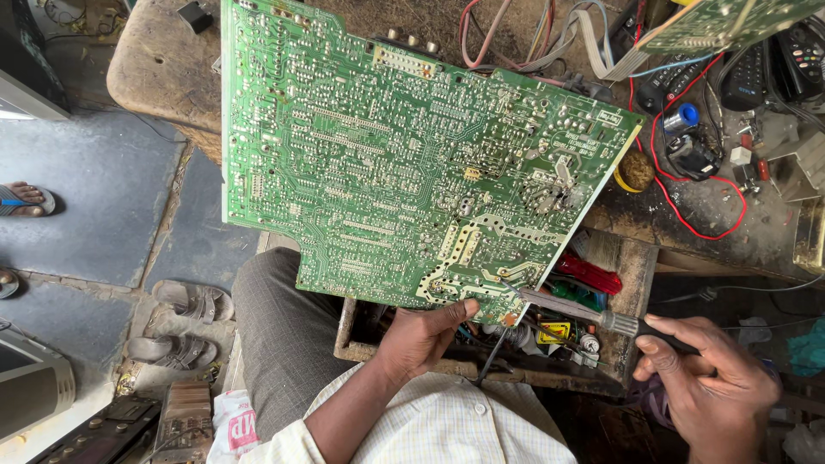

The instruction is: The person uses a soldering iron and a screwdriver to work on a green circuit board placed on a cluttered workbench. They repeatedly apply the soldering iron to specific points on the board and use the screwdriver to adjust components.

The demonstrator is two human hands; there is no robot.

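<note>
Two green boards: one big board (404, 163) above the left hand (421, 339), one (730, 21) far above the right hand (718, 387). Two sandals (185, 322) lie left of the left hand.

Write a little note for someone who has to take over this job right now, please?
Left hand: grips the bottom edge of the big green circuit board, solder side up, tilted over the workbench.
Right hand: holds a soldering iron, its tip at the board's lower edge.
Below: an open drawer of tools.
Done: board turned over.
Left: work at the tip's spot; I cannot tell how far it is.
</note>
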